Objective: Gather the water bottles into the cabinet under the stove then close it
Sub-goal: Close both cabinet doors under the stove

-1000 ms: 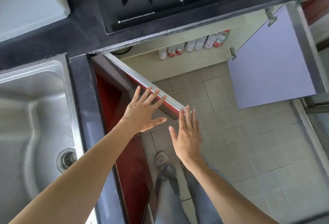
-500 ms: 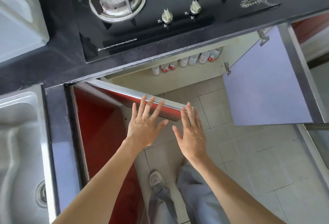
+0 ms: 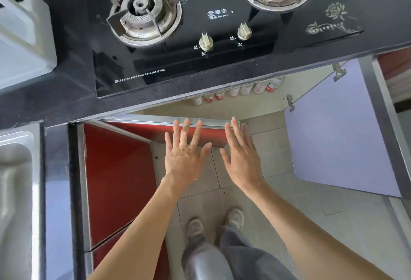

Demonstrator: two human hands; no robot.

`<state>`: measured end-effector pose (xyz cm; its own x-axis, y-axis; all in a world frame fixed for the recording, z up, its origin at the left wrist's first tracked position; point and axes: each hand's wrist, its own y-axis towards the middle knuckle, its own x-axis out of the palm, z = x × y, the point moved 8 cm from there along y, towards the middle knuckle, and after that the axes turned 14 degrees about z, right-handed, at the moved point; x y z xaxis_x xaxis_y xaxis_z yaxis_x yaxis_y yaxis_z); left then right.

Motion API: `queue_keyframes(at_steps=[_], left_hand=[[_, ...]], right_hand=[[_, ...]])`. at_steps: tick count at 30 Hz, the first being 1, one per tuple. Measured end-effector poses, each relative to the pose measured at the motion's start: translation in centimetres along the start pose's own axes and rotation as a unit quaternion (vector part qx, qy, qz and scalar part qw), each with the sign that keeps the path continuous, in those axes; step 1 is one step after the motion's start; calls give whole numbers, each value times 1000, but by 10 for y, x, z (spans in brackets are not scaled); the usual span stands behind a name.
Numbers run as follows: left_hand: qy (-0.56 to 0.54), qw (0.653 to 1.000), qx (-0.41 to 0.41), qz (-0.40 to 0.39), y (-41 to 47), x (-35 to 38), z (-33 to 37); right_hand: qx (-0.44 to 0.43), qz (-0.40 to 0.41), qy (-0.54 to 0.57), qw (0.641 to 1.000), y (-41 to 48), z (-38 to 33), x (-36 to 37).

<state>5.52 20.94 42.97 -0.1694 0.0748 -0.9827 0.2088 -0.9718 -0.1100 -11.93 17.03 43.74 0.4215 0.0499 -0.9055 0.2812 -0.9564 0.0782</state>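
Several water bottles (image 3: 244, 90) with red-and-white labels stand in a row inside the cabinet under the black gas stove (image 3: 200, 35); the countertop edge hides their tops. The cabinet's red left door (image 3: 142, 129) with a metal top edge is swung almost flat against the cabinet front. My left hand (image 3: 184, 157) and my right hand (image 3: 242, 157) lie flat with fingers spread against that door's outer face, holding nothing. The right door (image 3: 333, 135), its pale lilac inside showing, stands wide open.
A steel sink (image 3: 15, 190) lies at the left and a white box (image 3: 24, 35) sits on the dark countertop (image 3: 66, 79). Another red cabinet front (image 3: 117, 179) is below the sink. My feet stand on the tiled floor (image 3: 333, 224).
The left door has swung from well open to nearly shut under both my hands. The view has moved toward the stove, and less of the bottles shows.
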Motion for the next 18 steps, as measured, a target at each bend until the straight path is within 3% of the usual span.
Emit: queue_keyframes(at_steps=[18], left_hand=[[32,998,-32,-52,29,-7,17]], right_hand=[[-23,-81,-50,995,47,1,-13]])
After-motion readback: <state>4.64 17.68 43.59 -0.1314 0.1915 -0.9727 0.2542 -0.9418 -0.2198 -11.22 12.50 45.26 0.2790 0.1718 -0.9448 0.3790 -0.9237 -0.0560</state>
